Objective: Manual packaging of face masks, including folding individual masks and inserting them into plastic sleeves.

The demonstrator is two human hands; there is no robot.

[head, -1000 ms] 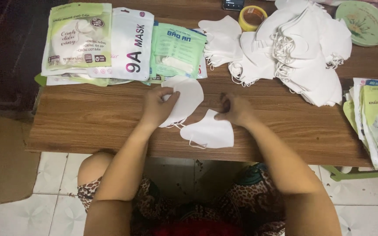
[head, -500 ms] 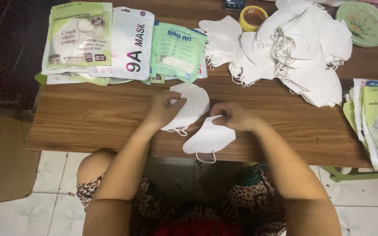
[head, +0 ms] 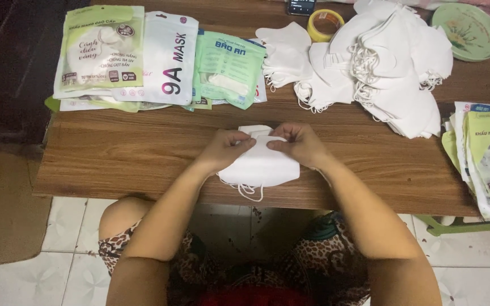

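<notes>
- Wooden table (head: 131,153), landmark for everything.
- Loose white mask pile (head: 392,73) on the table's far right; printed packets (head: 143,56) far left.
- Folded white masks (head: 262,164) at the table's near edge, centre, ear loops hanging over.
- Left hand (head: 228,148) and right hand (head: 299,144) both pinched closed on its top edge.
- Looks like stacking/aligning step; next probably needs a packet.

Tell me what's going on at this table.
A person sits at a wooden table and pinches stacked white masks with both hands, left hand and right hand at the top edge. The ear loops hang over the table's near edge. Behind lie a pile of loose masks, printed pouches and a tape roll.
</notes>
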